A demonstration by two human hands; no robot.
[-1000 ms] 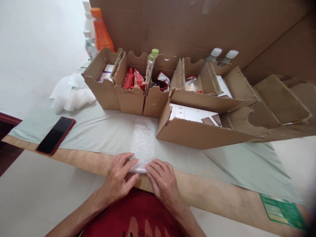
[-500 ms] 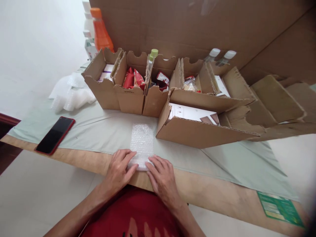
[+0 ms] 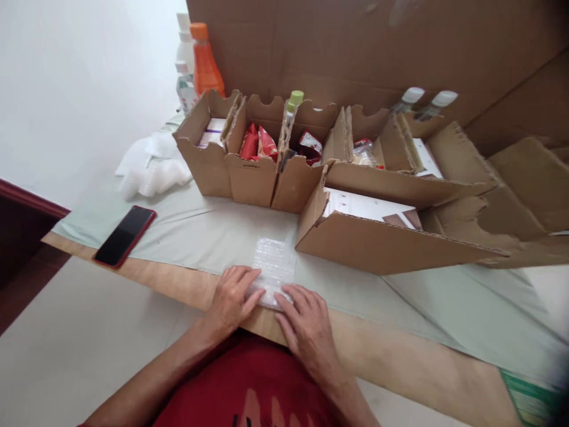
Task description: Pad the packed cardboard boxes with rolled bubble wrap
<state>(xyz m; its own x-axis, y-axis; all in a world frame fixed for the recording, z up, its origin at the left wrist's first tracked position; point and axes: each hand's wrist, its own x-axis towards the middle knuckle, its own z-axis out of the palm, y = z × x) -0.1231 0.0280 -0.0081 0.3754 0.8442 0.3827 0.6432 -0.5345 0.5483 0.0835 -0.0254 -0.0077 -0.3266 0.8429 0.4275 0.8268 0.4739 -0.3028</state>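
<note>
A strip of bubble wrap (image 3: 274, 259) lies on the cloth near the table's front edge. Its near end is folded over into a thicker, cloudy band. On the left side of that band, my left hand (image 3: 234, 295) presses with bent fingers, its thumb at the near edge. My right hand (image 3: 308, 318) holds the right side in the same way, fingertips on top and thumb close to the front. Whether anything lies inside the fold, I cannot tell. The far part of the strip lies flat.
Several cardboard bins (image 3: 253, 179) with packets and boxes stand behind the strip. A longer bin (image 3: 391, 246) holding a white box is just to its right. On the left are a phone (image 3: 125, 236) and a heap of bubble wrap (image 3: 155, 172). An orange bottle (image 3: 207, 62) stands behind.
The flat part of the bubble wrap is shorter, its near end folded further away from me under both hands. The whole view has shifted, so things appear farther right.
</note>
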